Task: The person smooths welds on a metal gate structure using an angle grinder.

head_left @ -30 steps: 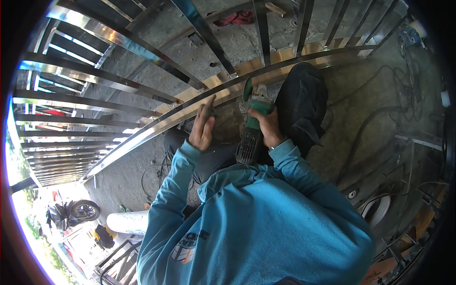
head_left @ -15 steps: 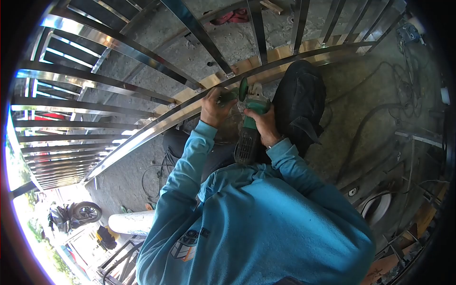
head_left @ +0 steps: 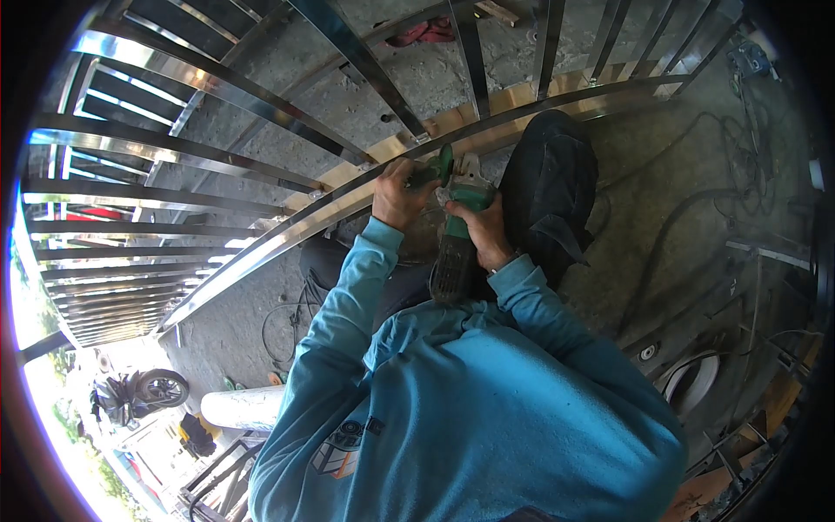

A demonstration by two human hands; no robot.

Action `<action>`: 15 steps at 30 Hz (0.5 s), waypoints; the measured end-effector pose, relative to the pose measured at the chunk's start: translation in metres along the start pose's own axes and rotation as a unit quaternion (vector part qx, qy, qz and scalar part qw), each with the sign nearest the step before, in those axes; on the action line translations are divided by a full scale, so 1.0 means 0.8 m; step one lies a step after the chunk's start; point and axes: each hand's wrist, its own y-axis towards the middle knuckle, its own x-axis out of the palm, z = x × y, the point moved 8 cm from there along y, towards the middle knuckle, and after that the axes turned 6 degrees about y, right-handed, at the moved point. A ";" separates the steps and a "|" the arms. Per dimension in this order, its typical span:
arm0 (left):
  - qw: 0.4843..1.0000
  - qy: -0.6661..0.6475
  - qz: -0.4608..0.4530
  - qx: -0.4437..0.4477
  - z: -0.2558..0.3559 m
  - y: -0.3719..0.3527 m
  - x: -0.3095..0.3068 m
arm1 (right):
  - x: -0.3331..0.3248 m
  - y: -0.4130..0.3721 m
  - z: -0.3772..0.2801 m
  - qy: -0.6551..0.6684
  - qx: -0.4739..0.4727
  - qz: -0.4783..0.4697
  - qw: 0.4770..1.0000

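Note:
My right hand [head_left: 481, 228] is wrapped round the green and black body of an angle grinder [head_left: 453, 261], which points away from me over my lap. A thin green disc [head_left: 446, 163] sits at its metal head. Close to the disc's left side, my left hand [head_left: 400, 193] is closed, its fingers bent round a dark green piece [head_left: 423, 175] that I cannot make out. Just beyond both hands runs the curved, shiny metal rail [head_left: 487, 123] of a barred frame. My knee [head_left: 557, 165] is bent to the right of the grinder.
Polished metal bars [head_left: 174, 191] fan out from the rail on the left and ahead. A dark cable [head_left: 661, 244] trails over the floor at right. A white ring [head_left: 691, 383] lies at lower right. A motorcycle [head_left: 139, 391] and a white cylinder [head_left: 242, 407] are at lower left.
My left hand has shifted slightly to the right, bringing the dark green piece closer to the disc. My right hand and the grinder stay almost in place.

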 end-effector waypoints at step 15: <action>0.998 -0.010 -0.067 0.018 0.006 0.008 -0.006 | 0.003 -0.002 -0.002 0.002 0.009 0.001 1.000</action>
